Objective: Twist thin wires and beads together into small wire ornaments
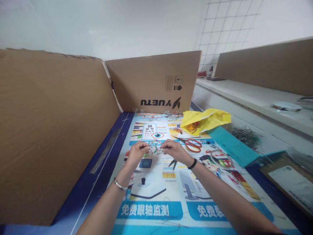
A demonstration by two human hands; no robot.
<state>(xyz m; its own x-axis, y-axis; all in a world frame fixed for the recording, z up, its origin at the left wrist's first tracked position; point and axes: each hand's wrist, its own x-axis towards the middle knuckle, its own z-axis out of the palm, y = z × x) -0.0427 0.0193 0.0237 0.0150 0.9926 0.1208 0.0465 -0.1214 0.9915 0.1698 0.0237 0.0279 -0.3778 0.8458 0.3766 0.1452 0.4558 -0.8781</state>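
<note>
Between my hands is a small tangle of thin silvery wire (155,149) with green and red bits in it; its exact shape is too fine to make out. My left hand (139,153) pinches its left side between thumb and fingertips. On the opposite side, my right hand (174,150) grips it the same way. Just beyond my right hand lies a pair of scissors with red-orange handles (193,145). The dark tips of another tool (173,164) stick out below my right hand, its other end hidden.
Cardboard panels (156,78) stand at the back and left. At right are a yellow bag (207,119), a teal box (232,145), a wire coil (221,159) and a silvery wire heap (245,137). Straight wires (106,150) lie left; wire pieces (171,115) lie at the back.
</note>
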